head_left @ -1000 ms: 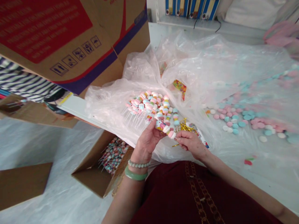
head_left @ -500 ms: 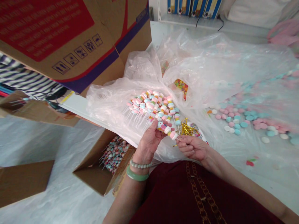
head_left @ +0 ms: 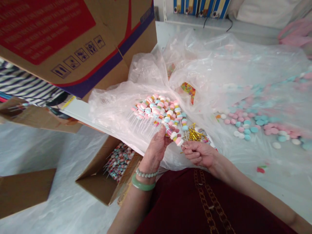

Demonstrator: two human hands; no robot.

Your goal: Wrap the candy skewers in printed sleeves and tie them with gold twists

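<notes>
1. Surface: white plastic sheeting [head_left: 58, 162] covers what I work on. A crumpled clear plastic bag [head_left: 148, 70] lies bunched across its middle.
2. Room: along the far edge, a white shelf [head_left: 195, 19] carries a row of blue-and-yellow binders [head_left: 201, 6]. A pink bag [head_left: 296, 34] sits at the far right corner. A striped cloth [head_left: 24, 87] shows at the left edge, beneath a tilted cardboard carton [head_left: 56, 39] with a red panel.
3. Near left corner: an open cardboard box [head_left: 97, 178], packed with finished candy skewers [head_left: 119, 161].
4. On the bag: a heap of skewered pastel candies [head_left: 156, 109], sticks pointing towards me. Gold twist ties [head_left: 195, 135] lie just beside my hands.
5. On the right of the sheeting: loose pink, blue and white candy discs [head_left: 246, 128].
6. My left hand [head_left: 156, 149]: fingers closed around a candy skewer [head_left: 173, 135], which I hold over the bag's near edge.
7. My right hand [head_left: 198, 154]: fingers [head_left: 192, 152] half-curled, tips just beside the skewer's candy end. I cannot tell whether they pinch anything.
8. Difference: those right fingers lie flatter than in the frame a second ago; the skewer sits about the same.
</notes>
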